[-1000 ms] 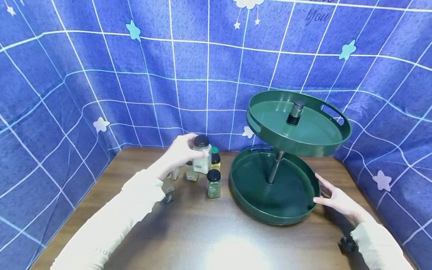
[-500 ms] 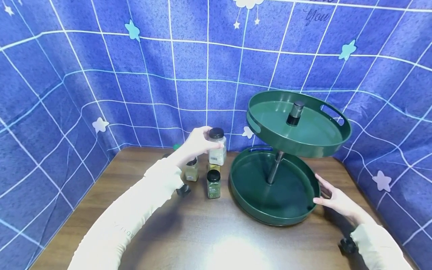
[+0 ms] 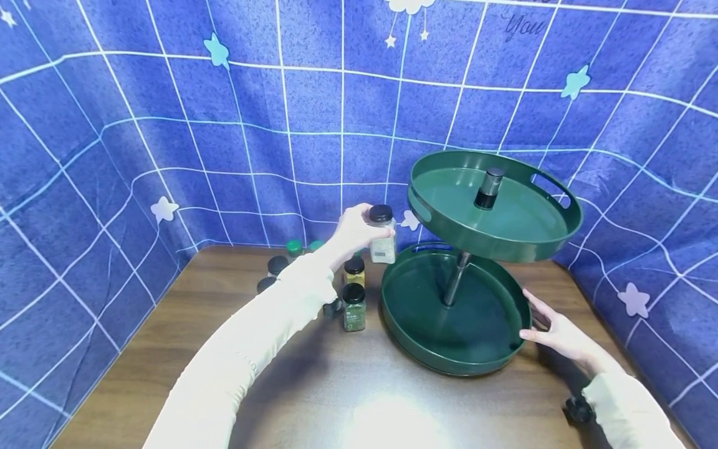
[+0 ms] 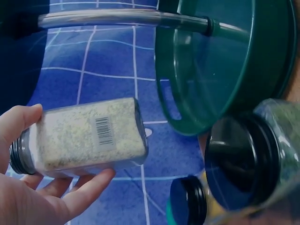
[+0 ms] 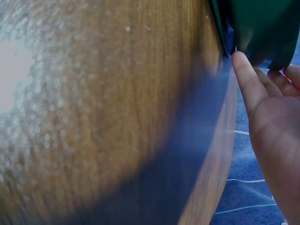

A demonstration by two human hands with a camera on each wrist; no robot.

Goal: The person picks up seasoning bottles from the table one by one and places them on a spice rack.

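Note:
My left hand [image 3: 358, 229] holds a clear spice jar [image 3: 383, 247] with a black lid, thumb on one side and fingers on the other. In the left wrist view, pale flaky seasoning and a barcode label show on this jar [image 4: 79, 136]. It hangs just left of the two-tier green tray stand, near the back rim of the lower tray [image 3: 412, 349]. At that tray's right side, my right hand [image 3: 569, 337] touches the rim with thumb and fingers spread. In the right wrist view, the thumb [image 5: 248, 79] lies straight against the green edge.
The upper tray [image 3: 505, 240] overhangs the lower one on a metal post [image 3: 459, 279]. Left of the stand are a green-herb jar [image 3: 354, 317], a yellow jar [image 3: 354, 274] and several others, partly behind the left sleeve. A blue curtain [image 3: 314, 156] surrounds the wooden table [image 3: 314, 399].
My left hand has carried the spice jar to the right and slightly up, from above the other jars to beside the stand. The right hand and the stand have stayed put.

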